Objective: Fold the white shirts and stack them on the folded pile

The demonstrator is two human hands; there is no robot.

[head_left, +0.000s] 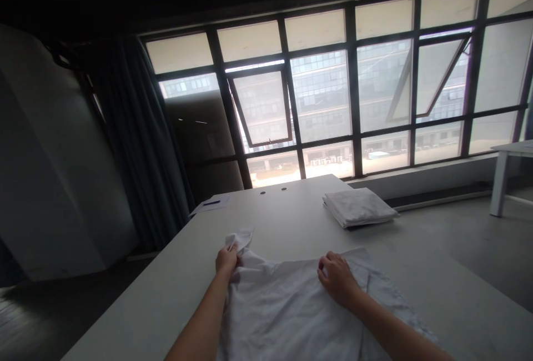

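A white cloth (291, 305) lies spread over the near part of the table, wrinkled and running out of view at the bottom. My left hand (227, 261) is closed on its far left corner, and a crumpled bit of the fabric sticks up past the fingers. Near the cloth's far edge, right of the middle, my right hand (336, 276) rests with curled fingers pinching the fabric. The stretch of edge between both hands sags slightly. What kind of cloth item it is does not show.
The white table (275, 222) reaches toward the windows. A folded stack of white cloth (358, 206) sits at its right edge. Paper (220, 201) with a dark pen (211, 202) lies at the far left. Another white table (502, 178) stands at right; a dark curtain (133, 128) hangs left.
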